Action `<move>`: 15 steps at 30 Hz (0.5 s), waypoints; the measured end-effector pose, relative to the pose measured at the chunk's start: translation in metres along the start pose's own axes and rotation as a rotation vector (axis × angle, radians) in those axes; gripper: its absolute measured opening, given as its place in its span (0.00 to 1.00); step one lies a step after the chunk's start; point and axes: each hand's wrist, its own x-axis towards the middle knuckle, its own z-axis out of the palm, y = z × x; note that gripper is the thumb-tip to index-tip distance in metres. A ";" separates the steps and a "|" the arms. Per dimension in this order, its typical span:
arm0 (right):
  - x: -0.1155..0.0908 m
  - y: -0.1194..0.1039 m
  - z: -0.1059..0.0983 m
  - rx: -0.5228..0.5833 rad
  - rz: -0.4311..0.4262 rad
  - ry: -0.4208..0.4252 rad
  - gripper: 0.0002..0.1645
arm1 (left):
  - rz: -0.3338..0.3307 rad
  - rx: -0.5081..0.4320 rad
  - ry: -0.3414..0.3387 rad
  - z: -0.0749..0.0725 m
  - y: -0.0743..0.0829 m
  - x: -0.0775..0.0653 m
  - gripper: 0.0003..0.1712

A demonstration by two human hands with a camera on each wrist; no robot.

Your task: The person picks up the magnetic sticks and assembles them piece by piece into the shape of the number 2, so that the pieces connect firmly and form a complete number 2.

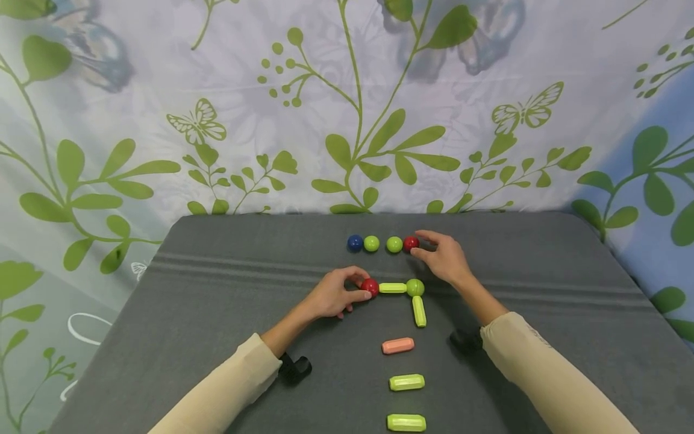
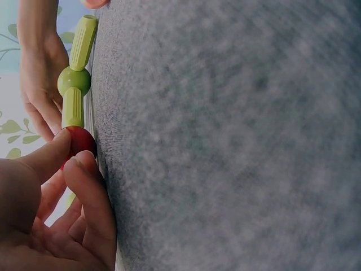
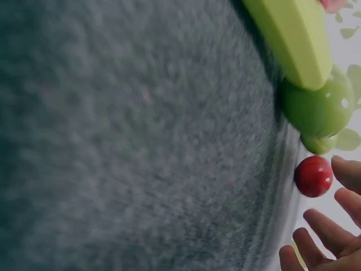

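Joining pieces, seemingly: left hand [image 1: 332,293] pinches near red ball [image 1: 370,287] at left end of green chain [image 1: 393,288]. Right hand [image 1: 446,258], fingers parted, nothing gripped, hovers beside far red ball [image 1: 411,243], right end of ball row [image 1: 394,244]; next move likely calls for grasping it.

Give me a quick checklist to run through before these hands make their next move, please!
1. Left hand holding the front red ball: ok, pinched.
2. Right hand gripping the back red ball: not ok; its fingers are spread beside it.
3. Crosswise green stick and lengthwise green stick meeting at the middle green ball: ok.
4. Ball on the lengthwise green stick's near end: not ok, that end is bare.
5. Front red ball firmly fixed to its stick: cannot tell.
6. Spare stick in view: ok, the pink stick lies loose.
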 end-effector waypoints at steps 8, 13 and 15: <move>0.010 0.004 0.003 -0.040 0.009 -0.008 0.30 | 0.012 -0.010 -0.009 -0.001 0.000 0.000 0.17; 0.013 0.003 0.004 -0.063 0.009 -0.020 0.28 | 0.005 -0.011 -0.005 -0.002 0.000 0.000 0.17; 0.013 0.003 0.004 -0.068 0.013 -0.018 0.27 | 0.004 -0.008 -0.005 -0.001 0.000 0.000 0.17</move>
